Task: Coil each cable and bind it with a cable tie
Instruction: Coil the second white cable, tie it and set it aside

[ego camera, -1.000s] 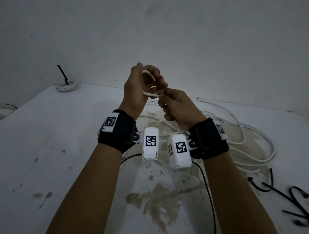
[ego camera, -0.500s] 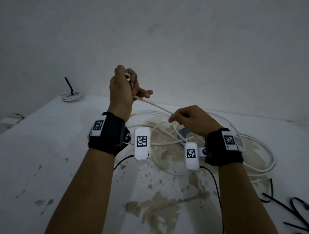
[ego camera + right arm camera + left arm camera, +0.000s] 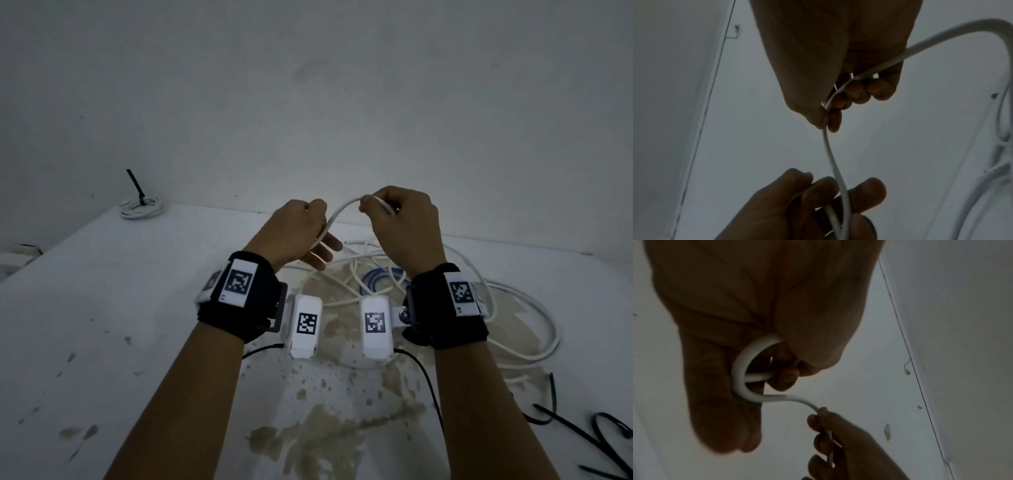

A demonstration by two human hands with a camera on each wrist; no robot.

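Both hands are raised above the white table [image 3: 102, 308], a white cable [image 3: 337, 214] arching between them. My left hand [image 3: 298, 233] grips a small loop of this cable [image 3: 742, 369] in its curled fingers, two fingers sticking out below. My right hand [image 3: 400, 222] pinches the cable [image 3: 827, 107] between thumb and forefinger, the strand running on through its curled fingers. The rest of the white cable [image 3: 507, 308] lies in loose loops on the table under and right of the hands. Black cable ties [image 3: 582, 435] lie at the right front.
A coiled white cable [image 3: 142, 207] bound with a black tie [image 3: 136, 186] sits at the table's far left corner by the wall. A blue cable [image 3: 378, 277] lies among the white loops. Brown stains mark the table's middle. Thin black leads run from the wrist cameras.
My right hand has risen from low over the table to the left hand's height, drawing the cable into an arch. The left hand has shifted right and lower.
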